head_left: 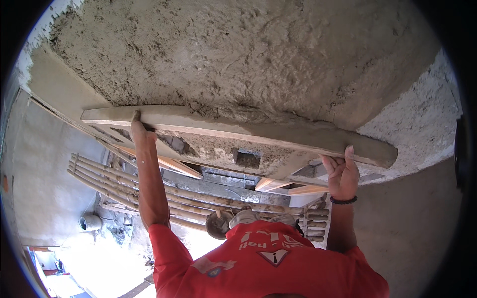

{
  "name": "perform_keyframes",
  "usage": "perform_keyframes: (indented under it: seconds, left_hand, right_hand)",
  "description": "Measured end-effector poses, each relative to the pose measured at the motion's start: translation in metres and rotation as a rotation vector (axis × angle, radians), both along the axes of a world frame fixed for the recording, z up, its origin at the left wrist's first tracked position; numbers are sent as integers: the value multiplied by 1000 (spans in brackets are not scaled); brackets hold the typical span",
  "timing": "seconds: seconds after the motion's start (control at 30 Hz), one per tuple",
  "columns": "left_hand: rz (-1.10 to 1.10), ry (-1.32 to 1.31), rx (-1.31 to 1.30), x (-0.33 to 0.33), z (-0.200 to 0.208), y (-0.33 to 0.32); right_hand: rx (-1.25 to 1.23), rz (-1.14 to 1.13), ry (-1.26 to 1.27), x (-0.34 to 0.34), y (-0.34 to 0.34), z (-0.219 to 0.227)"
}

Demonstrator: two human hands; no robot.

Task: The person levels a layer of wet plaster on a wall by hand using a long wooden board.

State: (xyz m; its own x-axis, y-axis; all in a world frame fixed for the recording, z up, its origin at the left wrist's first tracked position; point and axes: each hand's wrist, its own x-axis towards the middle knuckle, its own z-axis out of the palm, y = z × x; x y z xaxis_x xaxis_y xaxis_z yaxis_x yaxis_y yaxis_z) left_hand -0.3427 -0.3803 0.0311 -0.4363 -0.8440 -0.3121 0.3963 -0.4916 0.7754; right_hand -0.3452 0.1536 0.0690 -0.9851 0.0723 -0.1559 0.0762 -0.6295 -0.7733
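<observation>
A long screed board (pixel 223 128), coated with grey mortar, lies across the wet plaster (pixel 238 54) on the wall. Near the board's left end, my left hand (pixel 139 130) grips it; the fingers are largely hidden behind it. My right hand (pixel 343 174), with a dark bead bracelet at the wrist, holds the lower edge close to the right end, thumb up on the face. Loose mortar (pixel 238 112) is heaped along the upper edge. Above the board the plaster is rough and pitted at left, smoother toward the right.
Beneath me is a scaffold of bamboo poles (pixel 189 198), with a round mortar pan (pixel 218 224) by my feet. Below the board the wall has a square hole (pixel 247 158) and wooden frames (pixel 288 187). A bucket (pixel 90 222) stands lower left. Plain walls rise at both sides.
</observation>
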Motion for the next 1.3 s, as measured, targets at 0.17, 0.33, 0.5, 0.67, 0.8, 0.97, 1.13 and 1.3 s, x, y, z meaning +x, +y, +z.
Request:
perform_keyframes:
  seconds: [0.17,0.33,0.5,0.67,0.8,0.97,1.13,1.3]
  left_hand:
    - [-51,-18,-21,-2,35,29]
    - [-136,30,-35,-3,54,48]
    - [-273,71,-80,1,72,68]
    - [-321,176,-70,2,93,109]
    - [-356,196,-88,20,115,145]
    - [-329,185,10,67,80,151]
    - [-69,221,193,140,-31,127]
    - [132,220,287,245,-110,136]
  right_hand:
    - [58,-4,74,-5,32,17]
    - [73,-52,75,-9,53,44]
    - [124,-13,146,-17,93,64]
    - [108,-14,161,-24,144,77]
    - [142,-12,211,-15,164,88]
    - [66,151,178,16,163,72]
    - [-36,330,12,55,140,19]
    - [-80,607,-127,84,118,-46]
